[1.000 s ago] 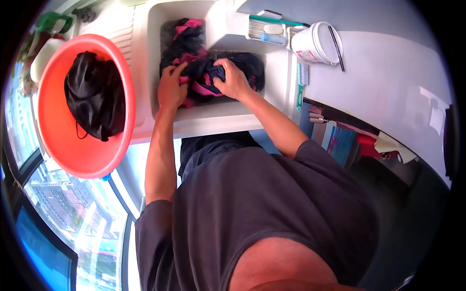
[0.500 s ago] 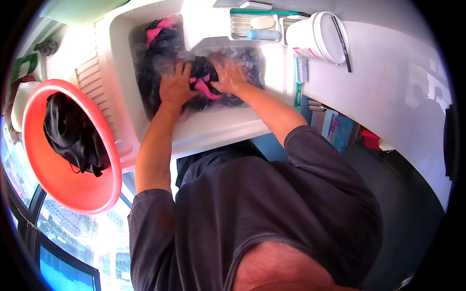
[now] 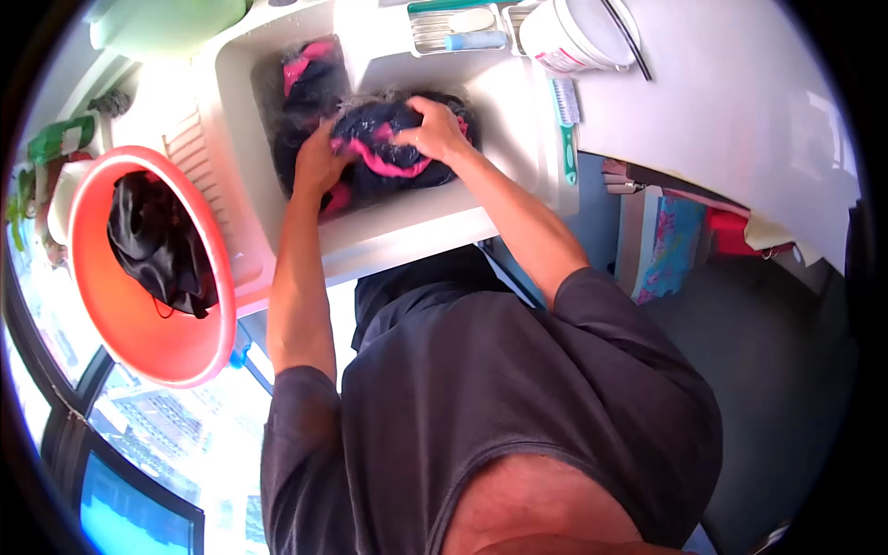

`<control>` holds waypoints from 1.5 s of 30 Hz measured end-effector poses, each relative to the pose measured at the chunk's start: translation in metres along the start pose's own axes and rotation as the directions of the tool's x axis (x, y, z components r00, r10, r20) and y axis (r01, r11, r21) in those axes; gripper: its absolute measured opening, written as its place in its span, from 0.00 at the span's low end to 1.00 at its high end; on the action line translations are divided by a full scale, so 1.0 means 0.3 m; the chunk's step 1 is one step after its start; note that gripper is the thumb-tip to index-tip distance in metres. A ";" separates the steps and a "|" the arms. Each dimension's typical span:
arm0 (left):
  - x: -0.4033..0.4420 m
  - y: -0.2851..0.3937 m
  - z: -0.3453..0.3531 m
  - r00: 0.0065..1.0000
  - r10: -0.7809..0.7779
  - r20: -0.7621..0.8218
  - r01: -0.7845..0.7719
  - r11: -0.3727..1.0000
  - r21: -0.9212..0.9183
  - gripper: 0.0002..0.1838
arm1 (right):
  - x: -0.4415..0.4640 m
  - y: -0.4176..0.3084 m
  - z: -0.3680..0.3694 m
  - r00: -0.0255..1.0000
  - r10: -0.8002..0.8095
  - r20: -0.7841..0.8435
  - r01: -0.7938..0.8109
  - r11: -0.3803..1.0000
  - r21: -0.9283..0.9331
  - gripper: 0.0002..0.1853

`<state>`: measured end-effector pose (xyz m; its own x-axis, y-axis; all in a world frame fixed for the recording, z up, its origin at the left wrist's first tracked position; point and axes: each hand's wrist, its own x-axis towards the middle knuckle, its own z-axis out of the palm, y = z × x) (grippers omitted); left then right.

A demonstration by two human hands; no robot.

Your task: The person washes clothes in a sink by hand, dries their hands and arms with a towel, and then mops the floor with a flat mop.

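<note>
Inside the sink, left hand and right hand seemingly clutch wet clothes; knead low, limiting splashes.

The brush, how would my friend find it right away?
Find the big white sink, then its right edge in the picture. The brush lies there, just below the white bucket. Unlike the bucket, it's thin, with a green handle and pale bristles.

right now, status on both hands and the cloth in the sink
Left hand and right hand: both on the cloth. Cloth: dark and pink, bunched, wet, in the sink. Nothing seen in the way; tub off to the left.
</note>
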<state>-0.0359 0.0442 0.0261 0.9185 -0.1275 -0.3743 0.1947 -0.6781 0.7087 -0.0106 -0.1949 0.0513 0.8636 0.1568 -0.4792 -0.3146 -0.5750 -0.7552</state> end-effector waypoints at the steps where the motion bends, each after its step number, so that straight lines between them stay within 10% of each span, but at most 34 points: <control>1: -0.049 0.023 -0.020 0.992 0.109 -0.067 -0.114 0.991 -0.065 0.35 | -0.058 -0.037 0.001 0.997 -0.062 -0.047 0.062 0.998 -0.016 0.30; 8: -0.251 0.173 -0.125 0.977 0.201 0.068 -0.211 0.959 0.188 0.34 | -0.256 -0.006 -0.056 0.906 -0.400 0.142 0.421 0.888 -0.183 0.32; 12: -0.245 0.227 -0.102 0.938 0.303 0.171 -0.335 0.917 0.217 0.46 | -0.261 -0.023 -0.097 0.982 -0.174 0.072 0.188 0.899 -0.396 0.39; 15: -0.202 0.271 0.017 0.945 0.232 0.231 -0.321 0.800 0.507 0.57 | -0.205 0.052 -0.076 0.958 -0.278 0.075 0.238 0.617 -0.750 0.50; 24: -0.031 0.277 0.155 0.952 -0.029 0.304 -0.240 0.542 0.805 0.62 | -0.056 -0.006 -0.055 0.980 0.058 0.189 0.122 0.575 -0.809 0.49; 31: 0.079 0.114 0.227 0.973 0.223 0.068 -0.223 0.806 0.548 0.42 | 0.103 0.249 0.001 0.975 -0.141 0.169 0.219 0.709 -0.670 0.38; 34: 0.134 0.098 0.204 0.985 -0.011 0.172 -0.075 0.873 0.482 0.33 | 0.102 0.207 -0.021 0.971 -0.232 0.056 0.199 0.662 -0.722 0.27; 37: 0.135 0.121 0.167 0.999 -0.031 0.036 0.011 0.886 0.464 0.28 | 0.104 0.104 -0.055 0.974 0.220 0.051 -0.188 0.915 -0.357 0.30; 45: -0.047 0.079 0.012 0.972 0.234 -0.038 -0.226 0.963 0.147 0.22 | -0.024 0.063 -0.063 0.981 -0.114 -0.157 0.099 0.990 -0.104 0.26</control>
<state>-0.0454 0.0274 0.0461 0.9509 -0.2552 -0.1754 -0.0708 -0.7306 0.6791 -0.0152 -0.2221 0.0490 0.9449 0.0936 -0.3136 -0.1852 -0.6370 -0.7483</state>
